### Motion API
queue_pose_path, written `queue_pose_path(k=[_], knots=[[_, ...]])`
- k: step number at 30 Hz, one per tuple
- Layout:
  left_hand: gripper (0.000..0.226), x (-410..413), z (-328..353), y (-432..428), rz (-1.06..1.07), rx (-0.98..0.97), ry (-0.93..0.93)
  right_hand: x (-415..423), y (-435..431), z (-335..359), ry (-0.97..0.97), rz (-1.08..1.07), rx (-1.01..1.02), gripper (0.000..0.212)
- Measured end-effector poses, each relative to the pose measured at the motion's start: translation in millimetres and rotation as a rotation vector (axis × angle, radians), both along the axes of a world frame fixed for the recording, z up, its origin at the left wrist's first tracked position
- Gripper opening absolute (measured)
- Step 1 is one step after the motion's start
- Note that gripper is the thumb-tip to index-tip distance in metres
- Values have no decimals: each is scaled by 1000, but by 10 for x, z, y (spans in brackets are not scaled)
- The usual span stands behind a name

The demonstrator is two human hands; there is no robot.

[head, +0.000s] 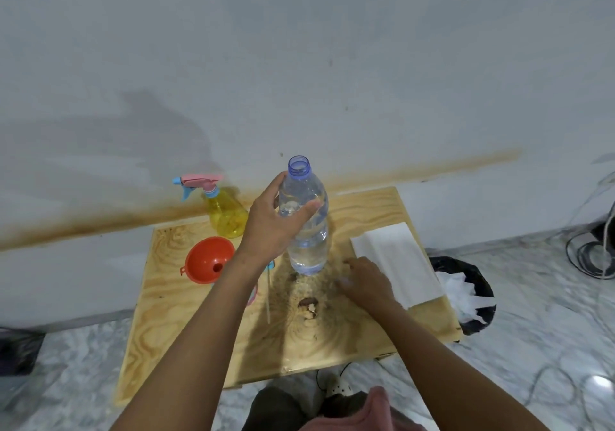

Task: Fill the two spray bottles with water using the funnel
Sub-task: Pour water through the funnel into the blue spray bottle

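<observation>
Left hand (269, 227) grips the uncapped water bottle (307, 244), upright mid-surface (173, 347). Right hand (364, 281) sits at its 4 o'clock, too blurry to tell its grip. Yellow spray bottle (226, 214) at 10, funnel (208, 259) at 8.

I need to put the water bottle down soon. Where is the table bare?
Bare wood lies at the near left of the table, in front of the funnel, and at the back right behind the paper towel. The middle is crowded: the left hand holds the water bottle there, with the right hand and a thin tube beside.
</observation>
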State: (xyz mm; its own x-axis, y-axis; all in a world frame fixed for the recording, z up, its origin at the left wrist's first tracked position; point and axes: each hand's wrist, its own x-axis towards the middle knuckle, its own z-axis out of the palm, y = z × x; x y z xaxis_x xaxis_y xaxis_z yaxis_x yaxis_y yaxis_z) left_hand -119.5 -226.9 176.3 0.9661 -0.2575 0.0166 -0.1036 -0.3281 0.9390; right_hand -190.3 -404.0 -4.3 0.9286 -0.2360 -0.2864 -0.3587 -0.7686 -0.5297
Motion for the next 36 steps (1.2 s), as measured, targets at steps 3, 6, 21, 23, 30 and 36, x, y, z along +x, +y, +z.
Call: queue_pose_path(k=[3, 6, 21, 23, 30, 36], knots=[[69, 6, 0, 9, -12, -6, 0, 128, -38, 397, -346, -98, 341, 60], [64, 17, 33, 20, -22, 4, 6, 236, -10, 885, -596, -7, 507, 69], [55, 263, 254, 268, -129, 115, 77, 722, 361, 965, -757, 139, 567, 91], [55, 276, 252, 279, -135, 106, 77, 735, 395, 939, -810, 136, 577, 90], [46, 318, 251, 289, -137, 99, 71, 839, 446, 883, -878, 78, 615, 75], [50, 325, 268, 309, -135, 92, 89, 853, 491, 927, -910, 60, 601, 71]])
